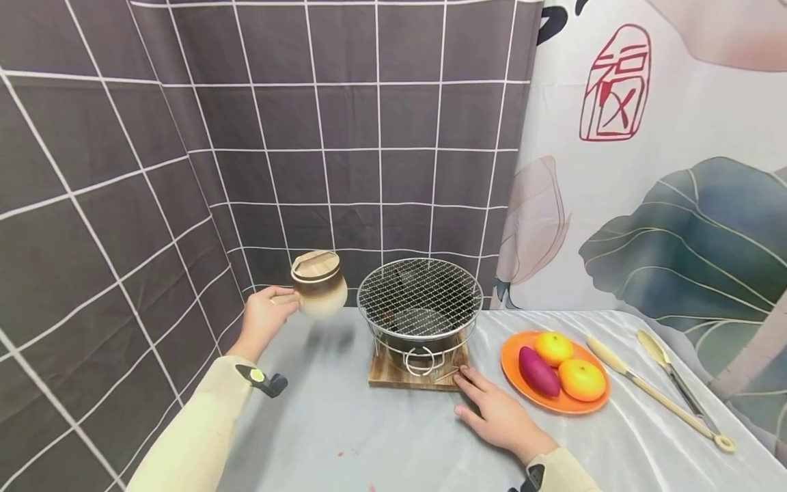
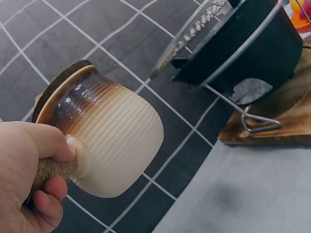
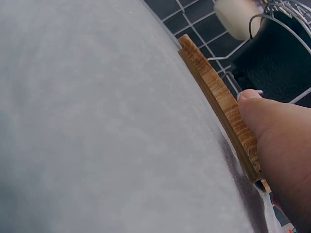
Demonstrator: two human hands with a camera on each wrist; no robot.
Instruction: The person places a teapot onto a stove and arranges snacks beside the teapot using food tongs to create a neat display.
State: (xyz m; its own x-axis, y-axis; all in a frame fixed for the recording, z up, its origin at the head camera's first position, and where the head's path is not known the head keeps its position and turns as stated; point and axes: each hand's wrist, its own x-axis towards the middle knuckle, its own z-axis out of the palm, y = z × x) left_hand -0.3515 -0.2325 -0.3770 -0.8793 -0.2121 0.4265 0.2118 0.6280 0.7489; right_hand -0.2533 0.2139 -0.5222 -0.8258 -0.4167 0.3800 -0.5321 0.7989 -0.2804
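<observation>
My left hand (image 1: 263,318) grips the twine-wrapped side handle (image 2: 56,170) of a small ceramic pot (image 1: 322,296). The pot fades from brown at the rim to ribbed cream below, and a wooden lid (image 1: 316,264) covers it. It hangs above the table, left of a round black grill stove (image 2: 243,53) topped with a wire mesh grate (image 1: 421,294). Under the stove lies a square wooden board (image 1: 384,372). My right hand (image 1: 501,417) touches the board's front right corner with its fingertips, the fingers extended. In the right wrist view the thumb (image 3: 257,109) shows beside the board.
To the right, an orange plate (image 1: 572,408) bears two orange fruits and a purple sweet potato (image 1: 538,372). A long-handled brush (image 1: 652,389) and metal tongs (image 1: 679,383) lie past it. A pale cloth covers the table (image 1: 344,437). Dark grid-patterned curtains (image 1: 350,116) hang behind and at left.
</observation>
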